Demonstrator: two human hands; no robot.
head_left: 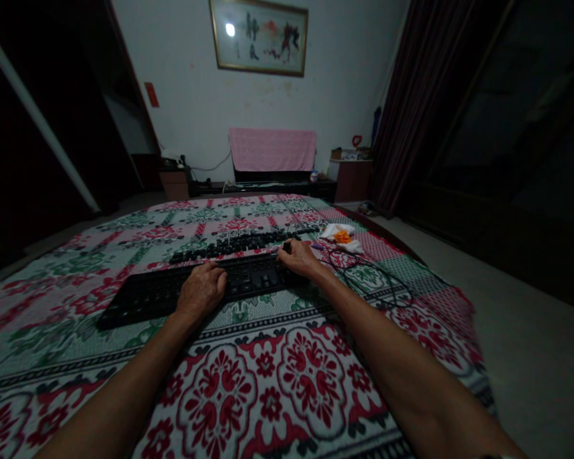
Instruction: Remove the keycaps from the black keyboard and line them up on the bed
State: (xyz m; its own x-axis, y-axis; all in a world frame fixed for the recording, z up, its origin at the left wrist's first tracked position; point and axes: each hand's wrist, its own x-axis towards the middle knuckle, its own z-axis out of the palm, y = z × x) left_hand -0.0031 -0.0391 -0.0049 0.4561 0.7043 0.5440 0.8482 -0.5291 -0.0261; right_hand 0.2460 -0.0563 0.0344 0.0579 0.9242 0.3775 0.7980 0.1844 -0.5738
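A black computer keyboard (148,291) lies at a slant on a patterned bedspread, several of its key places looking bare. My left hand (201,290) rests over its middle, fingers bent toward the far edge and thumb above the keys, gripping it. Over the right end, my right hand (299,257) is closed in a pinch around a small black piece (287,246) that looks like a keycap. Just behind the keyboard, many loose black keycaps (242,242) lie in a long uneven row.
Right of the keyboard, a looped black cable (387,280) lies on the bedspread (268,363). White tissue (356,247) with an orange item (343,237) sits beyond it, near a purple pen-like stick (317,247). A pink cloth (272,150) covers a screen by the wall.
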